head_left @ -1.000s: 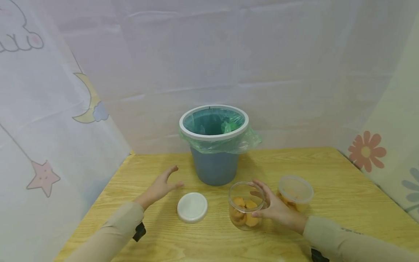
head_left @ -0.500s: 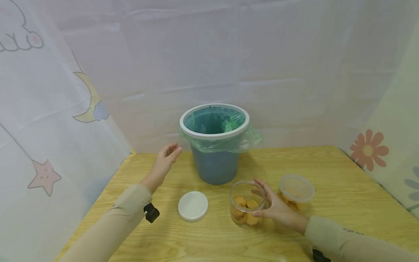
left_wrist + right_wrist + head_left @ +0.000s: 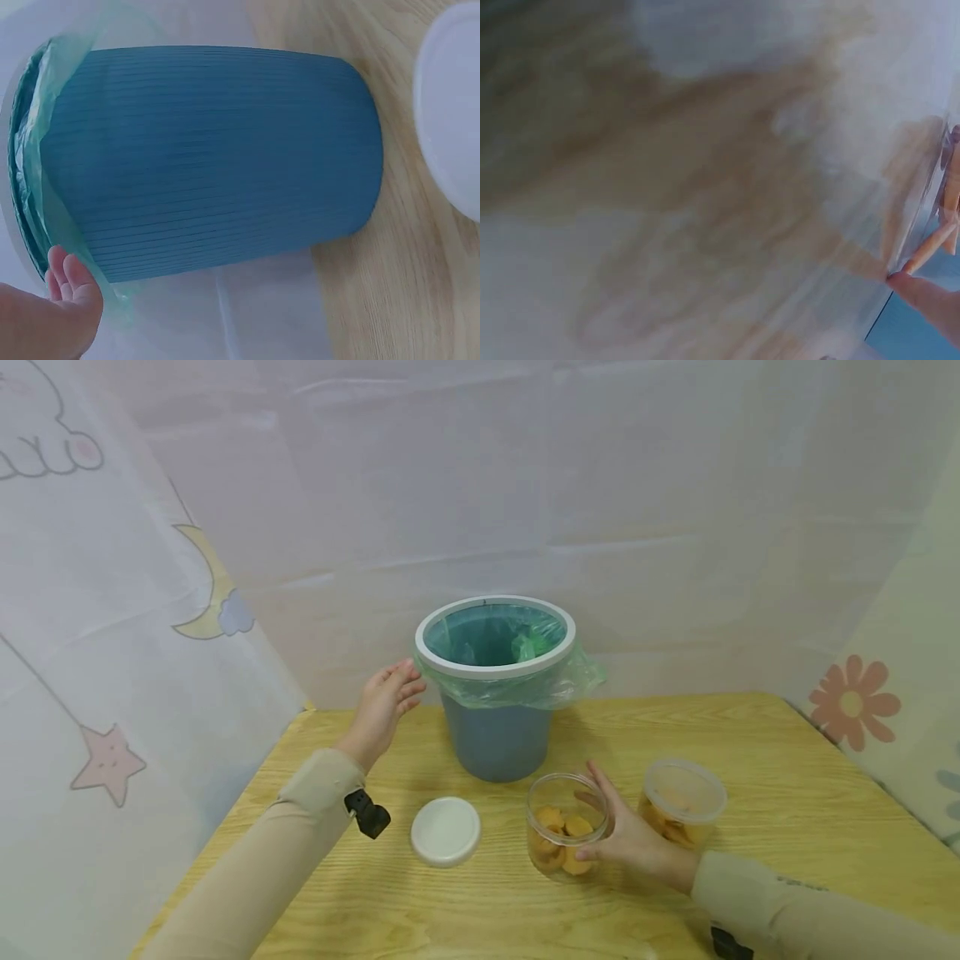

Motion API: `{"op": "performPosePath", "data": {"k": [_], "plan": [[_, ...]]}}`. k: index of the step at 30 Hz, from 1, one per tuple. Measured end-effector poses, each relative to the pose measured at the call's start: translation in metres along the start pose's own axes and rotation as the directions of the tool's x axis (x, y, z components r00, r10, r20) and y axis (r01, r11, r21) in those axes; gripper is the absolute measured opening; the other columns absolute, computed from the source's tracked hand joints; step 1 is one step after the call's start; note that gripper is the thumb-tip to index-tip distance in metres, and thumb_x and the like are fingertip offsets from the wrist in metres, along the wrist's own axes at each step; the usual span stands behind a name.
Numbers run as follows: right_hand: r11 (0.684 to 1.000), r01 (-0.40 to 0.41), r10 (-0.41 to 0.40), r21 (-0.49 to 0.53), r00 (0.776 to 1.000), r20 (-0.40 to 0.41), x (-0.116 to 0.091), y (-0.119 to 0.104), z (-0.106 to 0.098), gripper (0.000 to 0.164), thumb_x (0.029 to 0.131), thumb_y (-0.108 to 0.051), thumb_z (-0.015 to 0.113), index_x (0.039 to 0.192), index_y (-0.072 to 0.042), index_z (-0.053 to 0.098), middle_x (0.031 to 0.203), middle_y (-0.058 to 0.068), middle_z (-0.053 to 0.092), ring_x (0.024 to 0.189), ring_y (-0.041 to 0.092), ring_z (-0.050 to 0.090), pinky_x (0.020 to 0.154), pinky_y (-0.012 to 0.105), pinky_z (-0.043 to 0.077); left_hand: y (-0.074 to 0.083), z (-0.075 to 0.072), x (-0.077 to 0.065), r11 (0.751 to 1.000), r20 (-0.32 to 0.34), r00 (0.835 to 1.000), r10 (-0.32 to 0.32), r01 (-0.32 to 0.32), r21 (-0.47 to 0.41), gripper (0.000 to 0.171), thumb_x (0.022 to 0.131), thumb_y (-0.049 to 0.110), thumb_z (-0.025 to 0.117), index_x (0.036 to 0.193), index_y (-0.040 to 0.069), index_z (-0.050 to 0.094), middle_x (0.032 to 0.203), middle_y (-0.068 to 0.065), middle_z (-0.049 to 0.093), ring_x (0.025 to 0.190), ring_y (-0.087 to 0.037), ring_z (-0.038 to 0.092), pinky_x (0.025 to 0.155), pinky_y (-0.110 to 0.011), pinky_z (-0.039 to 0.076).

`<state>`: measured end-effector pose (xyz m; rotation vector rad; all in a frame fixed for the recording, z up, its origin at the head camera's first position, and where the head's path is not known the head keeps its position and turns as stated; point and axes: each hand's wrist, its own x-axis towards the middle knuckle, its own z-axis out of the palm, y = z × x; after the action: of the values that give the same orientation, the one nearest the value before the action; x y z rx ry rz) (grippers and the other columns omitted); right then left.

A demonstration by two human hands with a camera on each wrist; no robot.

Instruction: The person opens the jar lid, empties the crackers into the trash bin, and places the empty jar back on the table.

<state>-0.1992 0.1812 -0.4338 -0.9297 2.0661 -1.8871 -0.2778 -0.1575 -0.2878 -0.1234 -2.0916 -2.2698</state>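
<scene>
My right hand (image 3: 630, 847) holds a clear open jar (image 3: 550, 858) from its right side, with thumb and fingers round the rim and wall. Several round orange-brown biscuits (image 3: 550, 839) lie inside it. My left hand (image 3: 378, 710) is raised at the left side of a blue trash bin (image 3: 498, 739), its fingers loosely bent and holding nothing. In the left wrist view the fingertips (image 3: 77, 270) are right by the green bag (image 3: 52, 187) that hangs over the bin's rim. A round white lid (image 3: 446, 831) lies on the table between my arms.
Beyond my right hand stands a second tub (image 3: 684, 806) of biscuits with a translucent lid on. The bin has a white ring (image 3: 495, 673) round its top. The wooden table (image 3: 360, 893) ends at a printed cloth backdrop (image 3: 450, 485) behind and beside it.
My left hand has risen and moved forward from beside the white lid to the bin's left rim. My right hand keeps its hold on the jar in the same place.
</scene>
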Motion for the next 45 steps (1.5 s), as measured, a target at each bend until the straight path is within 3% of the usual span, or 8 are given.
{"op": "performPosePath", "data": {"k": [7,12,16,25,28,34,40,45], "plan": [[0.999,0.044,-0.044,0.005,0.999,-0.010,0.001,-0.001,0.002,0.107,0.082,-0.003,0.077,0.146,0.013,-0.007,0.147,0.042,-0.008,0.127,0.067,0.004,0.080,0.036,0.055,0.007,0.004,0.011,0.986,0.001,0.994,-0.105,0.104,-0.126,0.056,0.105,0.027,0.044,0.147,-0.005,0.026,0.126,-0.013,0.043,0.099,-0.017,0.054,0.103,-0.034,0.041],[0.998,0.055,-0.056,-0.045,0.998,-0.037,0.000,-0.002,0.002,0.103,0.082,-0.003,0.077,0.147,0.013,-0.001,0.148,0.042,0.001,0.127,0.066,0.012,0.087,0.045,0.052,0.011,0.005,0.017,0.970,0.043,0.987,-0.155,0.161,-0.182,0.055,0.105,0.027,0.042,0.152,0.002,0.025,0.147,-0.020,0.031,0.118,-0.024,0.047,0.107,-0.035,0.037],[0.998,0.048,-0.049,-0.031,0.998,-0.049,-0.001,-0.003,0.002,0.101,0.083,-0.003,0.076,0.147,0.013,-0.002,0.147,0.042,0.001,0.127,0.065,0.013,0.087,0.039,0.052,0.016,0.008,0.021,0.950,0.064,0.981,-0.184,0.194,-0.246,0.053,0.105,0.024,0.043,0.152,0.005,0.026,0.152,-0.021,0.026,0.133,-0.030,0.036,0.108,-0.036,0.035],[1.000,0.013,-0.012,0.023,0.999,-0.044,0.001,-0.014,-0.001,0.103,0.085,-0.005,0.073,0.148,0.011,-0.007,0.151,0.036,-0.006,0.130,0.064,0.006,0.083,0.035,0.054,0.022,0.014,0.036,0.895,0.006,0.953,-0.302,0.286,-0.341,0.050,0.103,0.018,0.049,0.149,0.005,0.034,0.116,-0.010,0.047,0.102,-0.019,0.052,0.106,-0.034,0.037],[1.000,0.029,-0.029,0.004,0.998,-0.051,0.001,-0.022,-0.004,0.101,0.086,-0.003,0.072,0.147,0.011,-0.007,0.152,0.036,-0.005,0.130,0.064,0.008,0.083,0.036,0.054,0.024,0.016,0.041,0.884,-0.008,0.947,-0.321,0.296,-0.363,0.050,0.102,0.016,0.051,0.148,0.005,0.035,0.113,-0.009,0.050,0.104,-0.019,0.053,0.106,-0.034,0.037],[0.997,0.061,-0.064,-0.048,0.996,-0.068,-0.001,-0.041,-0.006,0.098,0.085,0.002,0.070,0.147,0.012,-0.004,0.149,0.039,0.001,0.127,0.064,0.014,0.084,0.039,0.054,0.026,0.020,0.047,0.885,-0.029,0.948,-0.317,0.285,-0.368,0.051,0.101,0.013,0.052,0.148,0.002,0.035,0.137,-0.013,0.044,0.130,-0.023,0.043,0.106,-0.031,0.037],[0.999,0.048,-0.048,-0.008,0.997,-0.062,-0.002,-0.055,-0.010,0.098,0.086,0.001,0.069,0.147,0.011,-0.007,0.150,0.037,-0.004,0.128,0.064,0.012,0.086,0.035,0.053,0.028,0.023,0.053,0.886,-0.036,0.945,-0.325,0.291,-0.360,0.051,0.101,0.009,0.051,0.149,0.001,0.033,0.139,-0.014,0.043,0.133,-0.022,0.042,0.103,-0.028,0.039],[0.998,0.056,-0.056,-0.005,0.994,-0.088,-0.001,-0.066,-0.014,0.095,0.087,0.001,0.067,0.148,0.010,-0.005,0.151,0.036,-0.004,0.132,0.023,0.036,0.084,0.030,0.053,0.031,0.024,0.055,0.878,-0.032,0.944,-0.329,0.293,-0.379,0.050,0.102,0.006,0.047,0.149,-0.001,0.031,0.141,-0.014,0.041,0.134,-0.021,0.041,0.101,-0.025,0.041]]}}
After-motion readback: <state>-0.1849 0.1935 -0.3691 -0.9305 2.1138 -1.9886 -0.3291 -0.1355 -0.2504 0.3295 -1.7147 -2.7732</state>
